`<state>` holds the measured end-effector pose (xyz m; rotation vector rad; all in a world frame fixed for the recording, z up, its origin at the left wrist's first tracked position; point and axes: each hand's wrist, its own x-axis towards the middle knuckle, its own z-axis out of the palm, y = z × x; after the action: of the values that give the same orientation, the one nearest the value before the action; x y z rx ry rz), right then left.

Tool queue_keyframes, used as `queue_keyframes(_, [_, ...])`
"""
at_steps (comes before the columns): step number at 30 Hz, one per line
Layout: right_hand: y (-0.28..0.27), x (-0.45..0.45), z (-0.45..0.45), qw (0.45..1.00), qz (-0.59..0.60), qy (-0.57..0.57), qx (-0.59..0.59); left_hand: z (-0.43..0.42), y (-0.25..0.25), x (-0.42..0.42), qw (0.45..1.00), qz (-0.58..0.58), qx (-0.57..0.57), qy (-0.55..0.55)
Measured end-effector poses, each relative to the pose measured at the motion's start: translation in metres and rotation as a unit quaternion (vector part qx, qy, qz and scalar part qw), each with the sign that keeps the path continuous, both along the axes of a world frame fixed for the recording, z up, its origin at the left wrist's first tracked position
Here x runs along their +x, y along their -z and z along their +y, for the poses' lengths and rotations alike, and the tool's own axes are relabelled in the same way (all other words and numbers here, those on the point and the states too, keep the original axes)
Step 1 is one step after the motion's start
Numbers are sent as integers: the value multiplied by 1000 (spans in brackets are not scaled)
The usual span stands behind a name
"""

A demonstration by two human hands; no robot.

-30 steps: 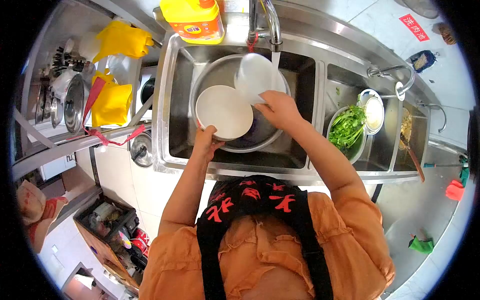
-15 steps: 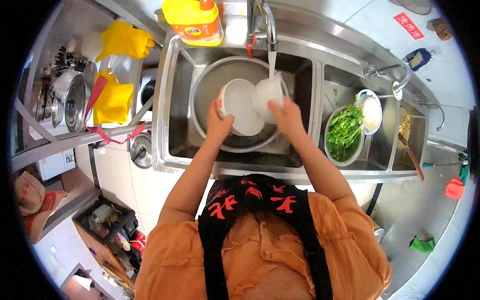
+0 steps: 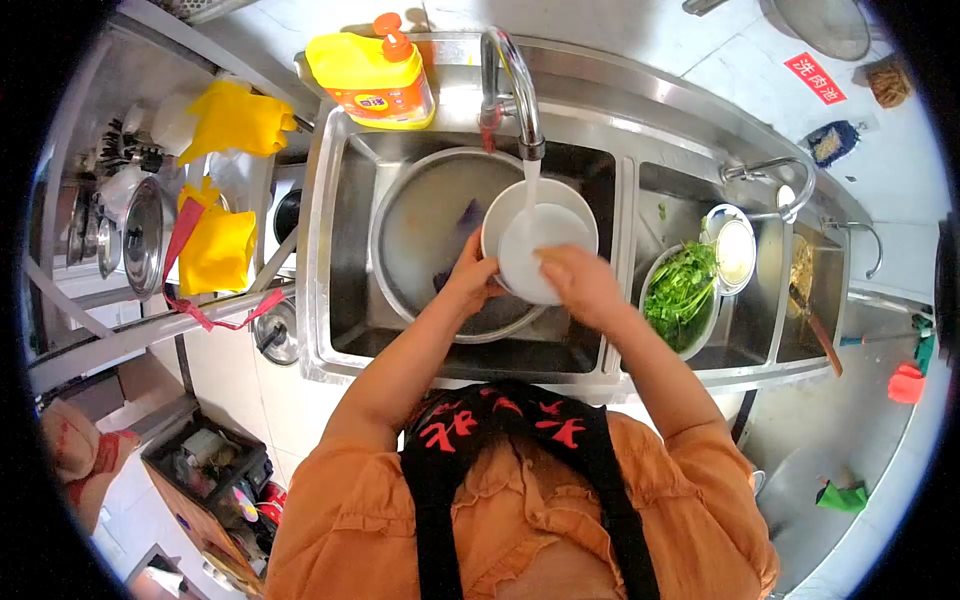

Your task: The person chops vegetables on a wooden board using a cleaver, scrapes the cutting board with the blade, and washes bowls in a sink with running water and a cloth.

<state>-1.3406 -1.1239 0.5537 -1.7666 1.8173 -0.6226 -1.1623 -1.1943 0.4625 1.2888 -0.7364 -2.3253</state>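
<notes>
In the sink, my left hand (image 3: 473,278) is closed on the left rim of a large white bowl (image 3: 492,228). A smaller white bowl (image 3: 528,258) sits inside or just over it; my right hand (image 3: 582,285) grips its near right edge. Water from the tap (image 3: 518,85) runs down onto the two bowls. Below them is a wide metal basin (image 3: 378,235) of cloudy water, with a dark purple piece (image 3: 470,213) in it. The bowls hide the basin's right part.
A yellow detergent bottle (image 3: 375,85) stands behind the sink. In the right compartment are a bowl of green herbs (image 3: 682,290) and a small white bowl (image 3: 735,252). Yellow gloves (image 3: 218,248) hang at the left. A wooden handle (image 3: 825,340) sticks out over the far-right edge.
The large bowl has moved right, under the stream, and the small bowl is now over its inside instead of beside it. The basin's water and purple piece have come into view.
</notes>
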Motion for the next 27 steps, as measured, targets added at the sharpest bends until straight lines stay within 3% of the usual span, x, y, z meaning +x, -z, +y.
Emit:
queue_keyframes(3, [8,-26,-54,987,-79,117,-71,4,4,6,999,-10,48,-3])
queue_keyframes(5, [43,-42,-96,977,-98,148,-118,7,7,10,998,0,64,-20])
queue_keyframes(8, [84,-51,-150,988,-50,145,-23,6,9,18,997,19,64,-45])
queue_keyframes(11, [95,-60,-192,913,-342,108,196,3,-6,28,997,14,54,-46])
queue_keyframes(12, [101,-64,-214,949,-252,72,177,1,-10,31,998,13,48,-49])
queue_keyframes(14, [93,-64,-238,924,-329,102,164,1,-6,38,997,12,46,-64])
queue_keyframes(15, [73,-58,-243,841,-486,171,165,2,1,43,996,11,51,-75])
queue_keyframes(17, [61,-40,-249,821,-523,201,111,9,5,50,993,3,69,-94])
queue_keyframes(18, [53,-35,-242,827,-511,206,109,9,0,52,992,-1,77,-102])
queue_keyframes(20, [65,-37,-221,925,-346,117,103,6,-2,61,992,18,74,-101])
queue_keyframes(23, [76,-10,-126,944,-292,55,143,12,-21,69,986,-64,18,-152])
queue_keyframes(25, [85,2,-76,911,-282,64,295,14,-22,74,983,-97,9,-157])
queue_keyframes(26, [92,8,-51,875,-299,99,368,13,-32,77,984,-110,-32,-139])
queue_keyframes(27, [102,17,-33,804,-381,212,405,14,-42,78,983,-121,-71,-115])
